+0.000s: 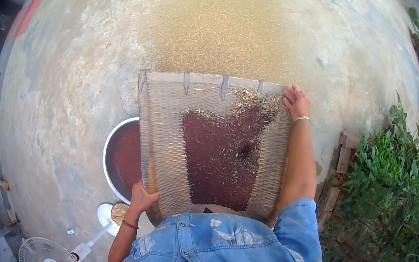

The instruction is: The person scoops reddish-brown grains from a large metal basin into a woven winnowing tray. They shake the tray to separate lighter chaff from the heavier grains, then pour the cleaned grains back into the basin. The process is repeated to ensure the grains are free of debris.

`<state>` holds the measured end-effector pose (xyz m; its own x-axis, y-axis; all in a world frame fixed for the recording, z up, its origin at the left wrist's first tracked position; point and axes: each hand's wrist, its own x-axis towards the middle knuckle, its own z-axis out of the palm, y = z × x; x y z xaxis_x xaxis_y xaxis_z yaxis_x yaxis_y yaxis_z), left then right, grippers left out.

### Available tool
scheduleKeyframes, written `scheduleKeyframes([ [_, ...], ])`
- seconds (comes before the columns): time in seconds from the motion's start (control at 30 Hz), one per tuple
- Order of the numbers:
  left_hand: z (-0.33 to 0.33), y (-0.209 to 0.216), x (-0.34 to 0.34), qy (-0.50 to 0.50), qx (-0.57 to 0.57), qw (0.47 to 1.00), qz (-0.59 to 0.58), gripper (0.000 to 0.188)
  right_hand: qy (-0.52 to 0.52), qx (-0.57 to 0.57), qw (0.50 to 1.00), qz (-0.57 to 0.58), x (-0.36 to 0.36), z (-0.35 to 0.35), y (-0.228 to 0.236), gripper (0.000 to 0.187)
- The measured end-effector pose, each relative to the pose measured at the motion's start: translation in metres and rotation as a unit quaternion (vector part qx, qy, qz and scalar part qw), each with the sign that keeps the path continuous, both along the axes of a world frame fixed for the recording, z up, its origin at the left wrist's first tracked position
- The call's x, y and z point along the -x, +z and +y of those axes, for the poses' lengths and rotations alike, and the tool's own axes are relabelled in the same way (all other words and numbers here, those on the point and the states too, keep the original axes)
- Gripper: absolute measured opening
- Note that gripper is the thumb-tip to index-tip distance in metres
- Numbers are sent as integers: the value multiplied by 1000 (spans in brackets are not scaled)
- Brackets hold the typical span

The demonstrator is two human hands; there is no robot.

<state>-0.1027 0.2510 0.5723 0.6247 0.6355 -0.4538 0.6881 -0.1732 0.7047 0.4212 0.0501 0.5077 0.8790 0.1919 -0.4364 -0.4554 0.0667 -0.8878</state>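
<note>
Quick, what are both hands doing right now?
Left hand: closed on the near left edge of the woven winnowing tray.
Right hand: gripping its far right corner.

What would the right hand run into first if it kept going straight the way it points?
Probably nothing on the tray: the right hand grips the woven tray at its far corner, and beyond lies only the spread grain on the ground, lower down.

Woven tray [167, 124] held over the ground.
Grain [219, 154] lies in it; a basin [110, 143] sits left, plants [393, 169] right, a fan [42, 255] near left.
</note>
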Motion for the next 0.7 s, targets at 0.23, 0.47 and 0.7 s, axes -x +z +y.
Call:
scheduleKeyframes([
  [0.23,-1,-3,6,13,-16,1000,-5,47,382,90,897,203,19,9,3,30],
  [0.47,-1,-4,3,-2,-29,999,28,47,14,-135,990,48,0,38,-7,32],
  [0.7,-3,-13,8,13,-4,1000,-1,47,352,-68,920,158,36,88,-23,37],
])
